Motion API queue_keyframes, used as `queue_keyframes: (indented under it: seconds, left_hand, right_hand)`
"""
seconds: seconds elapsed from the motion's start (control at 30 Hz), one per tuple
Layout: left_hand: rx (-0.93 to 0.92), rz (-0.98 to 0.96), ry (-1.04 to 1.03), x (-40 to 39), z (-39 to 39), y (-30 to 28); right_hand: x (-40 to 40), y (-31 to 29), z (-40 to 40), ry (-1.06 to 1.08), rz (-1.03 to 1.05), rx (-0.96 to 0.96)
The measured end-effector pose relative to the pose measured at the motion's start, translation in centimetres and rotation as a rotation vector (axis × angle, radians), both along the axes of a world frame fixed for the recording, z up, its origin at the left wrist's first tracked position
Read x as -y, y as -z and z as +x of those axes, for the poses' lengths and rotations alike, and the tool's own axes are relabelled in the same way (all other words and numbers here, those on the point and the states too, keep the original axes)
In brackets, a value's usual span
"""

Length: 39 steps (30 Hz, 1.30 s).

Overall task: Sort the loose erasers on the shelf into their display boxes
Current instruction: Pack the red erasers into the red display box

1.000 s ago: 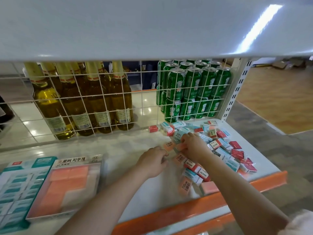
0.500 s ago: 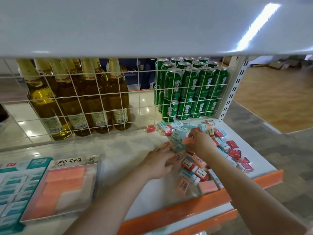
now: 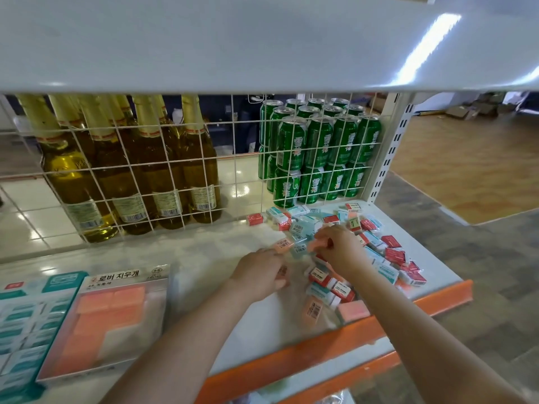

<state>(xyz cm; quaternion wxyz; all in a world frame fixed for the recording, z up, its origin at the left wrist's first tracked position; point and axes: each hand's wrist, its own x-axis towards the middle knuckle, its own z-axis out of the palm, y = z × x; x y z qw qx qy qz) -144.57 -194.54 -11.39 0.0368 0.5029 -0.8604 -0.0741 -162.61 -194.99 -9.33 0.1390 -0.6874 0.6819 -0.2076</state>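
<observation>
Erasers [image 3: 329,252] in teal, red and salmon sleeves lie heaped loose on the right half of a white shelf [image 3: 204,252], the pile running from the wire grid at the back to the orange front lip [image 3: 320,348]. The right hand [image 3: 341,250] sits over the middle of that heap, its fingers curled round a salmon-pink eraser [image 3: 319,243] pinched at the fingertips and lifted just clear of the teal ones beneath. The left hand [image 3: 259,274] rests at the pile's left edge, fingers bent inward with a small salmon piece showing at the fingertips; motion blur makes it impossible to tell whether it truly grips that piece. Just beyond its knuckles lies another salmon eraser [image 3: 283,244], barcode up, on bare shelf. Well to the left, apart from both hands, stand the display boxes: a clear-lidded box of salmon erasers [image 3: 108,325] with Korean lettering on its header, partly filled, and beside it a teal box [image 3: 23,325] of teal-sleeved erasers at the frame's edge. Behind the white wire grid [image 3: 122,182] stand amber glass bottles [image 3: 157,170] and stacked green cans [image 3: 318,150].
</observation>
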Motion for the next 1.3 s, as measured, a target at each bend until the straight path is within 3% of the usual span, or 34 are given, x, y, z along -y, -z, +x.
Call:
queue_keyframes:
  seconds: [0.23,0.57,0.9,1.13,1.3]
  left_hand:
    - [-0.113,0.068,-0.142,-1.3,0.4,0.5]
    - [-0.151,0.019,-0.207,-2.4,2.5,0.8]
    - [-0.717,0.218,-0.353,-3.3,4.8,0.4]
    - [-0.846,0.239,-0.321,-4.0,5.9,-0.1]
    - [-0.838,0.217,-0.356,-4.6,6.6,0.0]
  right_hand:
    - [-1.7,-0.3,0.7,0.066,0.058,0.063]
    - [-3.6,-0.3,1.4,0.099,0.039,0.195]
    - [-5.1,-0.2,3.1,0.116,0.026,0.261]
    - [-6.1,-0.3,4.6,0.049,0.071,0.187]
    - [-6.9,-0.2,5.4,0.043,0.099,0.188]
